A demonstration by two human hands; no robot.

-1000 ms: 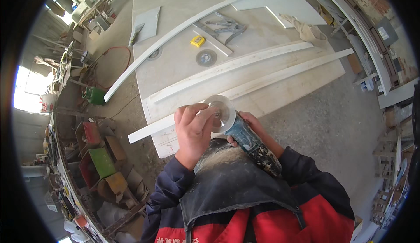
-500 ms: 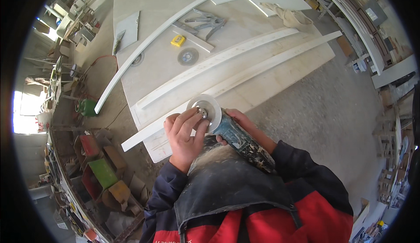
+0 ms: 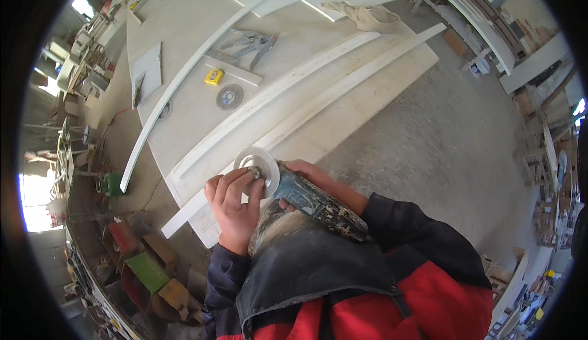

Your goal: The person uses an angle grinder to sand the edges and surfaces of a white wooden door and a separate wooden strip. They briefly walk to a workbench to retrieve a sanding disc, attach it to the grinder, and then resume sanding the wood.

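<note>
An angle grinder (image 3: 312, 202) with a worn, paint-chipped teal body is held in front of my apron. My right hand (image 3: 313, 176) wraps round its body close to the head. The pale round disc (image 3: 267, 161) on the grinder faces up toward me. At its centre sits a small metal lock nut (image 3: 255, 173), which my left hand (image 3: 234, 204) pinches between thumb and fingers. Part of the disc is covered by those fingers. I cannot make out the thread under the nut.
Beyond the grinder, a large pale tabletop (image 3: 318, 150) carries long white strips (image 3: 294, 98), a yellow tape measure (image 3: 214, 76), a spare disc (image 3: 229, 97), metal clamps (image 3: 252, 45) and a cloth (image 3: 367, 15). Left on the floor are a green container (image 3: 110, 184) and coloured boxes (image 3: 146, 272).
The whole view has swung, so the tabletop and strips sit further left and tilt more. Grinder and hands appear lower and further left. The left fingers are still on the nut.
</note>
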